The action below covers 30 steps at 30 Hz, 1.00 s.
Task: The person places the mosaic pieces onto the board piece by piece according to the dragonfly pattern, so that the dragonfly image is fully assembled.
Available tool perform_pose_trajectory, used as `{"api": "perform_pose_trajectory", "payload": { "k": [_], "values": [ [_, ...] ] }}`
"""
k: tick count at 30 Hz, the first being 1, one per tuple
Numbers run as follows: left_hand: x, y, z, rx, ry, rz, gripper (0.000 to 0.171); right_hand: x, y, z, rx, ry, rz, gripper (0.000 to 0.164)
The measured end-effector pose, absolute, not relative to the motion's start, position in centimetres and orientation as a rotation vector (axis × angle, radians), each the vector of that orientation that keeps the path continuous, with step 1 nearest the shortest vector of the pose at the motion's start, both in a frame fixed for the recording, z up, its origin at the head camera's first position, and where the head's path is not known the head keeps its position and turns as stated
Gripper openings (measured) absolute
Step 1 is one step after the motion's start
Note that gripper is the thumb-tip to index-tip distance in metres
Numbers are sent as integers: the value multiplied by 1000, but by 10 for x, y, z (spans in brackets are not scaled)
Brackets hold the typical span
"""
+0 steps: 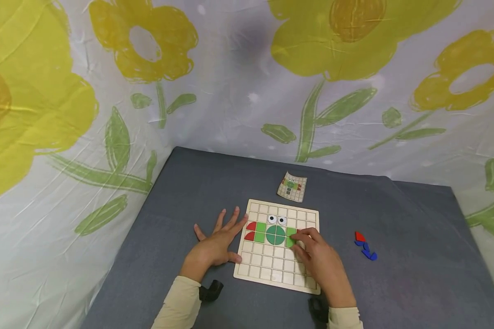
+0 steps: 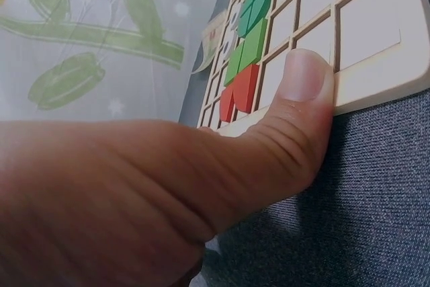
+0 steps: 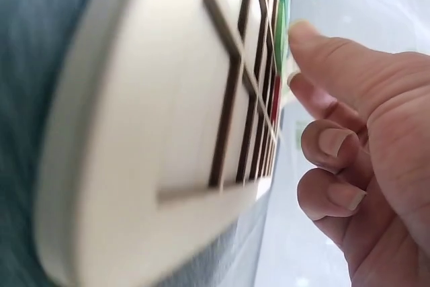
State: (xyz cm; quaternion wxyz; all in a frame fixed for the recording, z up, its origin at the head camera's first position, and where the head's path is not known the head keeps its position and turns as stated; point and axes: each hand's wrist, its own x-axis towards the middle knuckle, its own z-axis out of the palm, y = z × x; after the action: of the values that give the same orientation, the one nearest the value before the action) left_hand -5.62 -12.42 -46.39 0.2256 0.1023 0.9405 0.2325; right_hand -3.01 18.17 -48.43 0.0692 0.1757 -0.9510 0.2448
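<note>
A pale wooden grid board (image 1: pixel 271 274) lies on the table, bearing a row of coloured tiles. Red quarter-round tiles (image 1: pixel 250 230) sit at its left, then light green square tiles (image 1: pixel 260 232) and a dark green circle (image 1: pixel 275 235) made of quarter pieces. Two eye discs (image 1: pixel 277 220) are above the circle. My left hand (image 1: pixel 214 246) is spread flat at the board's left edge, its thumb (image 2: pixel 306 85) resting on the rim. With bent fingers, my right hand (image 1: pixel 322 260) touches the green tiles (image 1: pixel 291 231) right of the circle; it partly covers a red tile (image 1: pixel 299 231).
A small pattern card (image 1: pixel 292 187) with a curled corner lies beyond the board. To the right are a loose red quarter-round piece (image 1: pixel 360 236) and several small blue pieces (image 1: pixel 366 252). A flower-printed curtain (image 1: pixel 238 91) hangs behind the grey table (image 1: pixel 411 265).
</note>
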Motion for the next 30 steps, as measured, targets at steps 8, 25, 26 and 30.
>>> {"api": "perform_pose_trajectory", "payload": {
  "k": [8,25,26,30],
  "values": [
    [-56,-125,-462,285,2590,647,121,-34,208,-478,360,-2865,721,25],
    [-56,-124,-466,279,2590,646,122,-29,284,-469,-49,-2752,623,26],
    [-56,-124,-466,279,2590,646,122,-29,288,-469,-74,-2758,615,26],
    [-57,-123,-466,274,2590,652,123,-30,301,-467,-152,-2794,591,27]
  ]
}}
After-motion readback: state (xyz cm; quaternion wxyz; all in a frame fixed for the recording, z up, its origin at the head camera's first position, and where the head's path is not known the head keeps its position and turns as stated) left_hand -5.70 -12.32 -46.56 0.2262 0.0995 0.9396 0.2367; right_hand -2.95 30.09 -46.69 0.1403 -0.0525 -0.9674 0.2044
